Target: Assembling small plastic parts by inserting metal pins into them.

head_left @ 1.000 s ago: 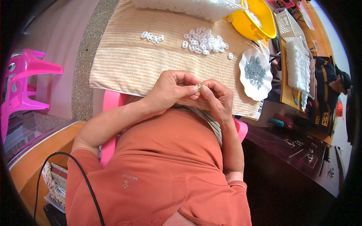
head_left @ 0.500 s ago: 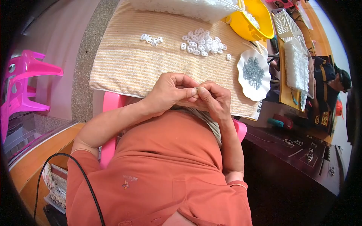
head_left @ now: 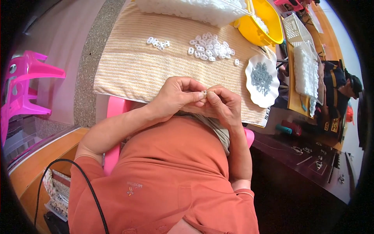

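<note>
Near the front edge of the towel-covered table, my two hands meet at the fingertips. Between thumb and finger, my left hand (head_left: 175,96) pinches a small white piece (head_left: 205,93), mostly hidden by the fingers. My right hand (head_left: 226,103) closes on its right side, thumb and forefinger pressed against it. Beyond the hands lies a loose pile of white oval plastic pieces with two holes each (head_left: 210,47). To its left is a smaller cluster of white pieces (head_left: 159,43). On the right, a white wavy-edged dish (head_left: 252,94) holds many small grey pieces (head_left: 261,78).
A clear bin of white pieces (head_left: 187,11) stands at the far edge beside a yellow tub (head_left: 249,33). The striped towel (head_left: 128,58) covers the table. A pink stool (head_left: 29,84) is at left. Another person (head_left: 339,89) sits at the right by white baskets (head_left: 298,29).
My right thumb and forefinger have shifted slightly to the right, so more of the small white piece shows between the hands. My left hand keeps its pinch.
</note>
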`<state>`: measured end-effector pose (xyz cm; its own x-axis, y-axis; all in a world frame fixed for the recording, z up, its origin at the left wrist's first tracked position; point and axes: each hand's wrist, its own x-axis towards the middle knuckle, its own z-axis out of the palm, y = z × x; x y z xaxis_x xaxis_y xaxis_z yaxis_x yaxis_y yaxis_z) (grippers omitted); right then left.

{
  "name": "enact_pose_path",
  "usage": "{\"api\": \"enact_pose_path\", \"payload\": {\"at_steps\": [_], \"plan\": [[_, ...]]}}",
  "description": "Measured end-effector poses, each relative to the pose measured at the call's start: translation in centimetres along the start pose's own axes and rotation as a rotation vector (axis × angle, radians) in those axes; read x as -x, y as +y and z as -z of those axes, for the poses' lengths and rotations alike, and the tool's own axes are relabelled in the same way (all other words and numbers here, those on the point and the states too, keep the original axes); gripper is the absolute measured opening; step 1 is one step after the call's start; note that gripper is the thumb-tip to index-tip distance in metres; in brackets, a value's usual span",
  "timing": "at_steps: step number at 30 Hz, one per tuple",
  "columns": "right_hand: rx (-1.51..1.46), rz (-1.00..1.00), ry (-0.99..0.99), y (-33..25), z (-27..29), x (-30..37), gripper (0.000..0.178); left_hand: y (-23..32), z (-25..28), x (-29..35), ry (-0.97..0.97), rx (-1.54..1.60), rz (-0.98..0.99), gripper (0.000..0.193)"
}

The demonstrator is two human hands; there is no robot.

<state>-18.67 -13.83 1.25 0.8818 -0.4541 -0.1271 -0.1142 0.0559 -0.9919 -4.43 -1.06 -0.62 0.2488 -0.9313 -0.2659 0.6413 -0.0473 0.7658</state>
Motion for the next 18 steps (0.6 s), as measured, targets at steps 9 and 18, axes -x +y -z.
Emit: {"api": "enact_pose_path", "payload": {"at_steps": [9,18], "plan": [[0.058,0.003,0.056,-0.6,1.3,-0.6,0.014,0.3,0.4,0.0,0.047,0.019,0.014,0.017],[0.337,0.084,0.195,-0.1,2.9,-3.3,0.014,0.8,0.3,-0.1,0.078,0.04,0.009,0.017]]}}
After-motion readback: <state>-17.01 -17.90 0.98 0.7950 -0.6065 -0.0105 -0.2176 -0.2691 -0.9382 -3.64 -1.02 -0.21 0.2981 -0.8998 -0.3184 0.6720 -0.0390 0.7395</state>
